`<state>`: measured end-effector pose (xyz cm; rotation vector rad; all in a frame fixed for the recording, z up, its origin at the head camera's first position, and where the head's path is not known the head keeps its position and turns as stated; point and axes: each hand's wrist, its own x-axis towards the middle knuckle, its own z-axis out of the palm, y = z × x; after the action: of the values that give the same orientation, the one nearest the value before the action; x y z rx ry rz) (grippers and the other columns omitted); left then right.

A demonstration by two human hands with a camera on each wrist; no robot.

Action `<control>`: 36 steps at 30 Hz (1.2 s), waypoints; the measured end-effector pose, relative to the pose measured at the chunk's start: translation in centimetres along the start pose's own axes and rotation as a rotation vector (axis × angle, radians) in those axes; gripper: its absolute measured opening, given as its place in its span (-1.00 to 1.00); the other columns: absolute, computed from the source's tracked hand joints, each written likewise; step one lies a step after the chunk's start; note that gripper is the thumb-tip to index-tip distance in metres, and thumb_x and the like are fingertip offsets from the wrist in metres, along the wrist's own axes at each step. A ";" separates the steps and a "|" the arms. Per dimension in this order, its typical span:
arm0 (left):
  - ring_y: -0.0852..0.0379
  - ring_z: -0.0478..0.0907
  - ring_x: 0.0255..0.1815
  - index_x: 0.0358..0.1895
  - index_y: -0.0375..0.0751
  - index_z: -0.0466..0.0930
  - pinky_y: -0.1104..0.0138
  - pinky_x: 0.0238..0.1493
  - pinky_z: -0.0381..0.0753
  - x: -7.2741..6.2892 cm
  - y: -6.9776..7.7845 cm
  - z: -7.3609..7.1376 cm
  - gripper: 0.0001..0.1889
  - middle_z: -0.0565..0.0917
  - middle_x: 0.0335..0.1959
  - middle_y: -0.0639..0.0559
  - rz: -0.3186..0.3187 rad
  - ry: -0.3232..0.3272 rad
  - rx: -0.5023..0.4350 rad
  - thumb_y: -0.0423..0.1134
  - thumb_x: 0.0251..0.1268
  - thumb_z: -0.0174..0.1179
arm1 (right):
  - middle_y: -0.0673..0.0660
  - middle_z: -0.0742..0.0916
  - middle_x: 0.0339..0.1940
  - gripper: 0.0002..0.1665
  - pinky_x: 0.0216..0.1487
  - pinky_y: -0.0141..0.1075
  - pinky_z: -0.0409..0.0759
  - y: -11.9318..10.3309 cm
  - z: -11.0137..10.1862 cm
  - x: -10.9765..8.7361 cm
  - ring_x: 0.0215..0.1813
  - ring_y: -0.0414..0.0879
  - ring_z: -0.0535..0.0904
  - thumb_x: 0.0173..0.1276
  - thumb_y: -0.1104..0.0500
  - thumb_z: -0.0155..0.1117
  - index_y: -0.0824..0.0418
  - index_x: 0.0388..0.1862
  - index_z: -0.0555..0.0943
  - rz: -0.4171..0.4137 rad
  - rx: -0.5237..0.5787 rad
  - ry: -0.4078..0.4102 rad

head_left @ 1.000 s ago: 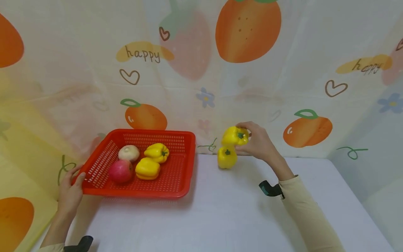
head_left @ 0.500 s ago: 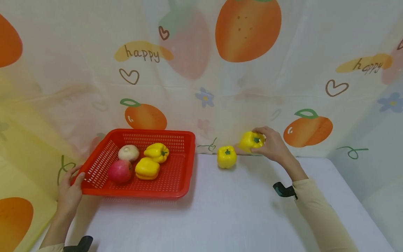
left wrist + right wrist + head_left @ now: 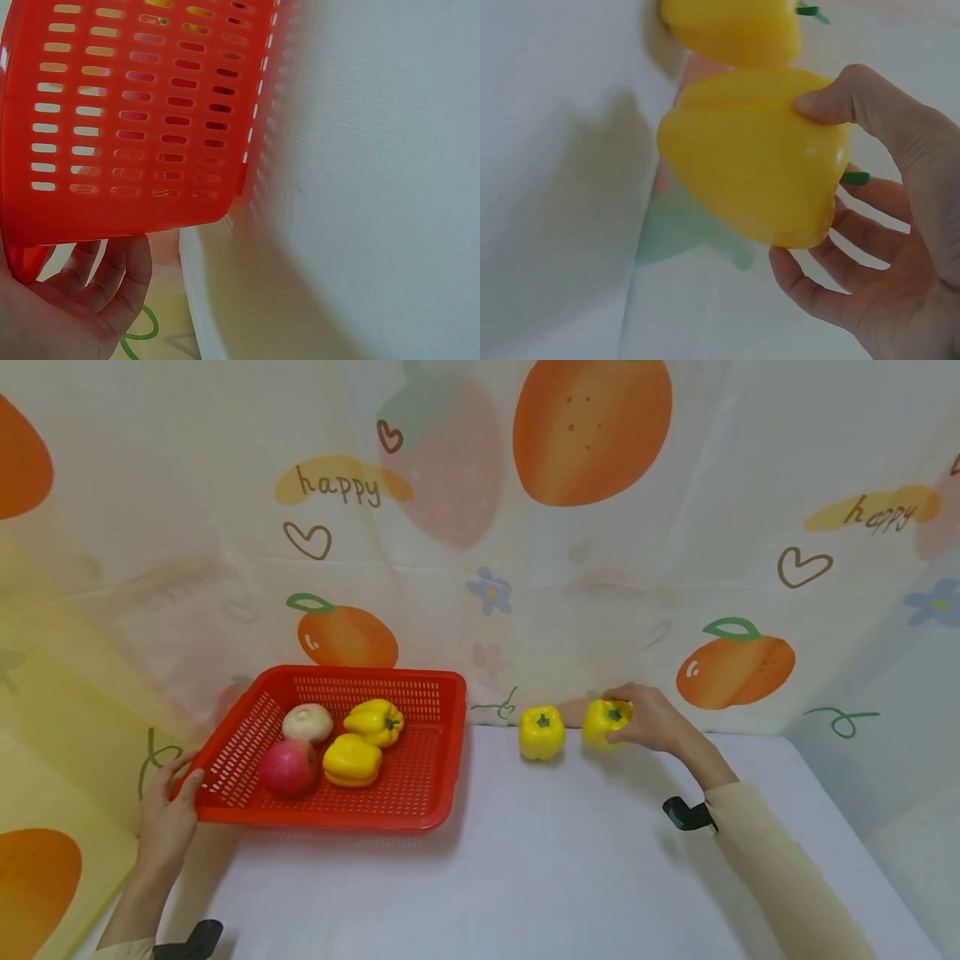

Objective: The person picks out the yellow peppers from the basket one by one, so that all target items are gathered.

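Note:
My right hand (image 3: 654,720) grips a yellow bell pepper (image 3: 602,723) at the back of the table, low over the white surface; I cannot tell whether it touches. In the right wrist view, the thumb presses one side of that bell pepper (image 3: 750,157) and curled fingers hold the other, around its green stem. A second yellow bell pepper (image 3: 542,733) stands upright just left of it. My left hand (image 3: 167,817) holds the left end of a red plastic basket (image 3: 397,821) by its rim. In the left wrist view, fingers (image 3: 135,274) curl under that rim.
Inside the basket lie two yellow bell peppers (image 3: 352,762), a pink-red round fruit (image 3: 288,768) and a whitish round vegetable (image 3: 307,724). Behind the white table (image 3: 480,877) hangs a fruit-printed curtain (image 3: 585,577).
My right hand has moved right and down with its bell pepper, from above the standing one to beside it. The left hand and basket have stayed put.

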<state>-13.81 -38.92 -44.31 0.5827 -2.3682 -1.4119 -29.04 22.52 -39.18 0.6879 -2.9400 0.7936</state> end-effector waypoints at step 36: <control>0.55 0.42 -0.33 0.51 -0.26 0.11 0.62 -0.35 0.53 0.0 0.3 0.2 -0.45 0.31 0.19 -0.34 -0.008 -0.004 -0.041 -0.10 0.58 -0.17 | 0.46 0.44 0.32 -0.14 0.32 0.24 0.26 0.8 -0.5 -0.4 0.34 0.38 0.30 0.11 0.36 0.47 0.45 0.39 0.33 0.048 -0.001 -0.171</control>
<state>-14.00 -38.65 -44.18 0.5799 -2.3362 -1.4626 -29.06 23.53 -39.22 0.7221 -3.1205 0.7744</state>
